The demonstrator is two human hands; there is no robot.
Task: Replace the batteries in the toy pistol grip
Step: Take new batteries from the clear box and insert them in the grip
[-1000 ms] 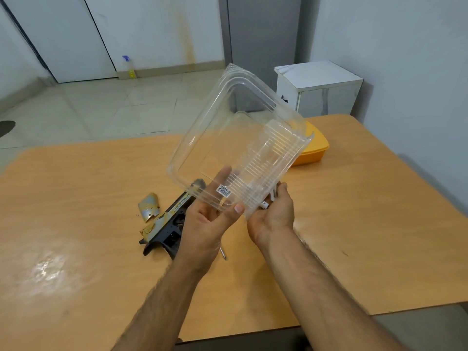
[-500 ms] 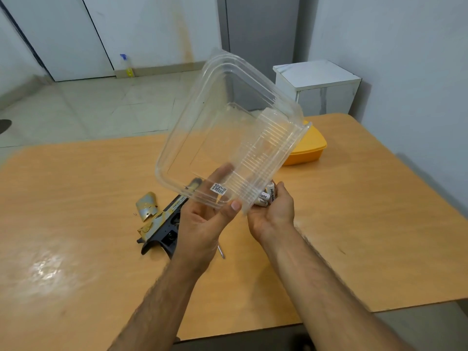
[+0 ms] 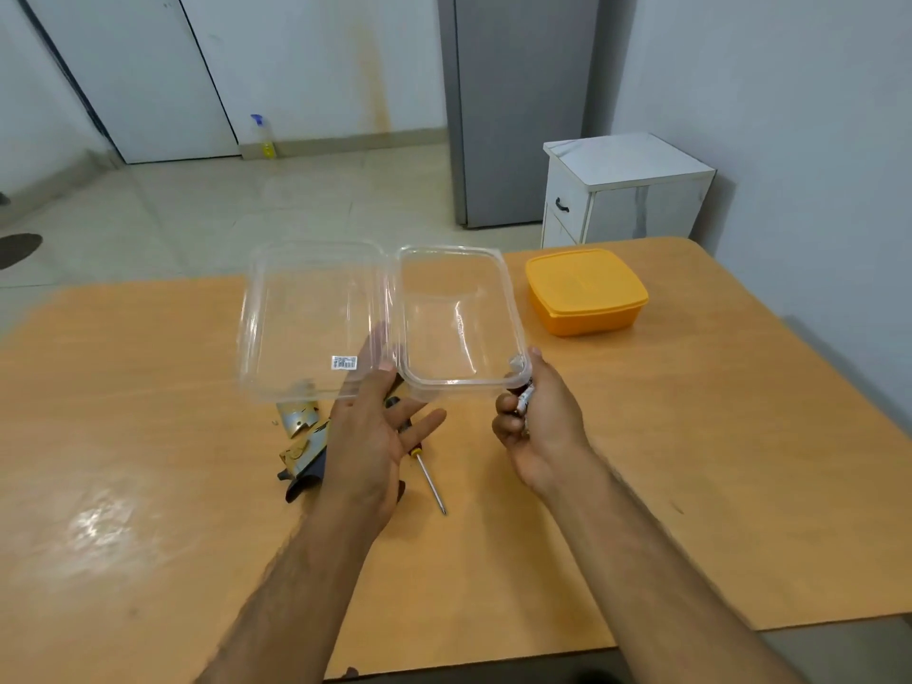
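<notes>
Head view, looking down over two bare forearms at an orange-brown worktop (image 3: pixel 691 461). A clear hinged plastic container (image 3: pixel 385 318) is held open and roughly flat above the worktop, and it looks empty. The left hand (image 3: pixel 367 436) supports it at the hinge, thumb on top near a small label, with the other fingers spread loosely underneath. The right hand (image 3: pixel 535 419) pinches the container's near right corner with its thumb while its curled fingers grip small batteries (image 3: pixel 524 401); how many cannot be told.

Below the container, on the worktop and partly hidden by the left hand, lies the toy pistol (image 3: pixel 303 454), gold and black, with a loose gold cover piece (image 3: pixel 296 416) just beside it. A screwdriver (image 3: pixel 427 471) lies near the left wrist. An orange lidded box (image 3: pixel 585 291) sits well apart at the far right.

The step in hand appears to be fetching the fresh batteries. Next, the container probably needs setting aside so both hands can fit the batteries into the opened grip.
</notes>
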